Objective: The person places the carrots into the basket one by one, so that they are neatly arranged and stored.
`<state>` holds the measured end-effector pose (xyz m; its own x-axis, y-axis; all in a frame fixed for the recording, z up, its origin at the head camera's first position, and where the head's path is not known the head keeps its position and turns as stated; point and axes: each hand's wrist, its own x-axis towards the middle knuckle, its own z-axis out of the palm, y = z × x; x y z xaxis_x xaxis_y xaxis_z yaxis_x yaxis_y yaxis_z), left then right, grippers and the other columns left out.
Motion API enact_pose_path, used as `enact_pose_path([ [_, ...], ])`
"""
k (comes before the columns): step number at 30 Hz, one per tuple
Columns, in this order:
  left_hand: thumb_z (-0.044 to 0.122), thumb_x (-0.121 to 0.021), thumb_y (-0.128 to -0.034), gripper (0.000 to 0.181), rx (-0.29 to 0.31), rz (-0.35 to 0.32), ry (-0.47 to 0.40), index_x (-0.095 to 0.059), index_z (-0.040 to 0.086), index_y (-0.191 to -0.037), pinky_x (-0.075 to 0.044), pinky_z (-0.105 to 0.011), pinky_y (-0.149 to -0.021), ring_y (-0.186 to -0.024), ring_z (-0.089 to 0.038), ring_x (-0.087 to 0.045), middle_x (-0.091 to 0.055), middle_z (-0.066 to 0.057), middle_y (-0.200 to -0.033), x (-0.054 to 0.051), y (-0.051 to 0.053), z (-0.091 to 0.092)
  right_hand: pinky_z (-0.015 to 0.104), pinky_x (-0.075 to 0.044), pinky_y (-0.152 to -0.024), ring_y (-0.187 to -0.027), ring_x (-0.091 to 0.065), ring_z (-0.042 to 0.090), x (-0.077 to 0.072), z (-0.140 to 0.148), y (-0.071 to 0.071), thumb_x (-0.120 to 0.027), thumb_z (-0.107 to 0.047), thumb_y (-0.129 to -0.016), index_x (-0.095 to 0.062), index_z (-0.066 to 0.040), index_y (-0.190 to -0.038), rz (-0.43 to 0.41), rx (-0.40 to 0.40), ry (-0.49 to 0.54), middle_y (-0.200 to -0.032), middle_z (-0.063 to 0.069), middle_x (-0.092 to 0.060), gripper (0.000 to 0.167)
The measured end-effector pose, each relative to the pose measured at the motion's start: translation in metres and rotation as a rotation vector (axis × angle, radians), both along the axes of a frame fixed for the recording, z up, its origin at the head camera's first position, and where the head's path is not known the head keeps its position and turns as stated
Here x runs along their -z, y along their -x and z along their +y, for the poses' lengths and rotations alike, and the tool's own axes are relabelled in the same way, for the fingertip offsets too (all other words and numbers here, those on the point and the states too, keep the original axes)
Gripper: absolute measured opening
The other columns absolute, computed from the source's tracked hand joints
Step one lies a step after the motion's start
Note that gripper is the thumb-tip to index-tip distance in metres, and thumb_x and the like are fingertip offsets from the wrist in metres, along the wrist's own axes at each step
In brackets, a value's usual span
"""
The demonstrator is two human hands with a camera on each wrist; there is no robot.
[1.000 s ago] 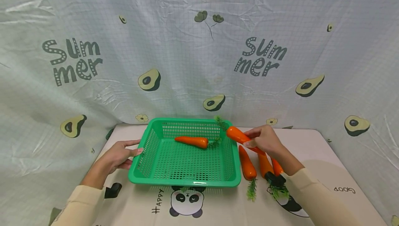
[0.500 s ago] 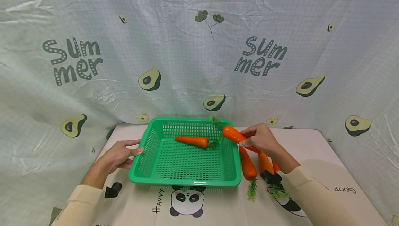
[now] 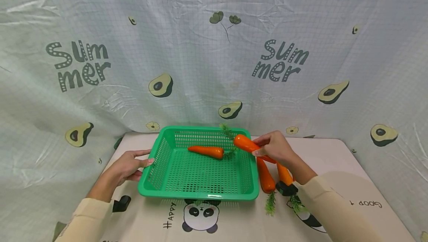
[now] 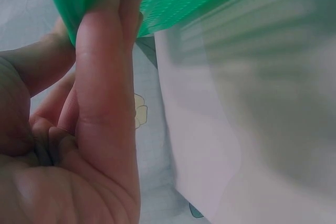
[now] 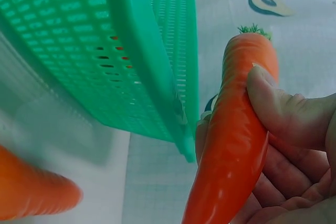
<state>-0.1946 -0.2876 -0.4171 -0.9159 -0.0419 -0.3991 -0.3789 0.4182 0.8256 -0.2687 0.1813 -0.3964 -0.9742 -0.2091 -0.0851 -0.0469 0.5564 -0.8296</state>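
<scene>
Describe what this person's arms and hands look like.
The left hand and right hand are bare, without visible gloves or rings. The left sleeve and right sleeve are plain cream, stopping short of each hand. Black blocks, perhaps cameras, sit beside both.

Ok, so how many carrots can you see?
4 plainly. One carrot lies in the green basket; the right hand holds another carrot; a third carrot and a fourth carrot lie on the table, right of the basket. A fifth may be mostly hidden by the right sleeve.

From my remote feed I see a cream left sleeve (image 3: 88, 218) and matching right sleeve (image 3: 331, 206), both softly creased
</scene>
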Motion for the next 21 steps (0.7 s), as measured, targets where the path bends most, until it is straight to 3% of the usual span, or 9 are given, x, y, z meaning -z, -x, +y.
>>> enact_pose_path([
  [21,0.019,-0.062,-0.106,0.066,0.004,-0.006,0.005,-0.033,0.0,-0.162,-0.062,-0.031,-0.057,-0.063,-0.018,-0.075,-0.076,-0.004,-0.079,-0.001,0.0,0.0,0.037,-0.064,-0.077,-0.092,-0.071,0.028,-0.007,-0.021,0.001,-0.088,-0.003,-0.081,-0.079,0.003,-0.114,0.004,-0.021,0.011,-0.111,0.022,-0.077,0.034],
])
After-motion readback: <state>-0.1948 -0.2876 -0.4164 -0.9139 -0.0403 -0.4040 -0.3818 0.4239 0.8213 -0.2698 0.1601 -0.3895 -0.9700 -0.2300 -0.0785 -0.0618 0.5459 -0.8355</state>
